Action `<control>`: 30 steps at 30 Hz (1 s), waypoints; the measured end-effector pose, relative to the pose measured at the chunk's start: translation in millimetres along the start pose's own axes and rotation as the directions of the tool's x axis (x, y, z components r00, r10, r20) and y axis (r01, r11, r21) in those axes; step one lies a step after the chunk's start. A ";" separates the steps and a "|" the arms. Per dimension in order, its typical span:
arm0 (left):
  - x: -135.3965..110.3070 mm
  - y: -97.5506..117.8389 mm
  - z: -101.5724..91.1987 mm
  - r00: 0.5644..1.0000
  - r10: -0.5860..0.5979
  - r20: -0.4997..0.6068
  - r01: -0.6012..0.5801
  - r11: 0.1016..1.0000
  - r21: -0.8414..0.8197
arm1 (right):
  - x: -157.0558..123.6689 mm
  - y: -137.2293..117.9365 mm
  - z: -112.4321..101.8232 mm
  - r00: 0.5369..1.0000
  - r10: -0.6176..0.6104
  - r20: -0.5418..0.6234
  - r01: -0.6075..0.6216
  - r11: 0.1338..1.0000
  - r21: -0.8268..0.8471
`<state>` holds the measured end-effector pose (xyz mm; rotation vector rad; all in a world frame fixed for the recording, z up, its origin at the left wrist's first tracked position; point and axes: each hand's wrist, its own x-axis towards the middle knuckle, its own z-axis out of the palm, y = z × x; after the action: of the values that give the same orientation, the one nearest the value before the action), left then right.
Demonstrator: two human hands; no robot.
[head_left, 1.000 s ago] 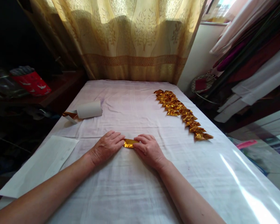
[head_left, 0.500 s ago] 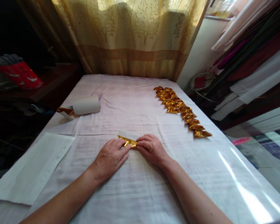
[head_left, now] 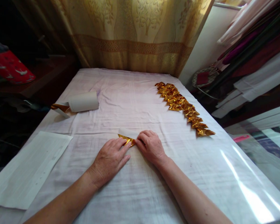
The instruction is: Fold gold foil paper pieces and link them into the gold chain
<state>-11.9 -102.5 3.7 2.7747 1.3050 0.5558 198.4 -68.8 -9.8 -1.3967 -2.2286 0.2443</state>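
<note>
A small sheet of gold foil paper [head_left: 124,137], white on its back, lies partly folded on the white cloth in front of me. The fingertips of my left hand [head_left: 112,154] press its left part down, with the thumb held a little apart and lower. At the right end, my right hand [head_left: 152,146] has its fingers curled in and pinches the fold. Part of the paper is hidden under my fingers. Off to the right, several folded gold foil pieces [head_left: 175,96] are lined up in a slanting, overlapping row.
A roll of white-backed gold foil [head_left: 83,101] lies at the back left. Nearer on the left is a flat stack of white paper [head_left: 35,168]. A patterned curtain [head_left: 133,43] hangs behind the table, and a red container [head_left: 10,67] stands at far left.
My right fingers have drawn in closer over the right end of the foil paper. My left thumb has come away from the fold. The view has shifted slightly.
</note>
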 end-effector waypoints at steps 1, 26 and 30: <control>-0.4 -0.2 0.3 1.000 -0.001 -0.005 0.001 1.000 0.000 | -0.1 -0.8 0.3 1.000 0.008 -0.003 -0.008 1.000 -0.007; 1.8 7.4 -0.9 0.998 -0.033 0.059 0.026 0.994 0.104 | -0.2 -6.7 5.3 0.994 0.091 -0.054 -0.091 0.996 0.017; 2.5 7.5 -2.0 0.996 -0.036 0.087 0.028 0.995 0.095 | 0.3 -4.3 5.5 0.994 0.100 -0.033 -0.098 0.993 0.071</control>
<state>-5.5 -105.8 7.7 2.8104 1.3884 0.3740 192.1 -69.9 -12.7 -1.4646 -2.1041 0.3249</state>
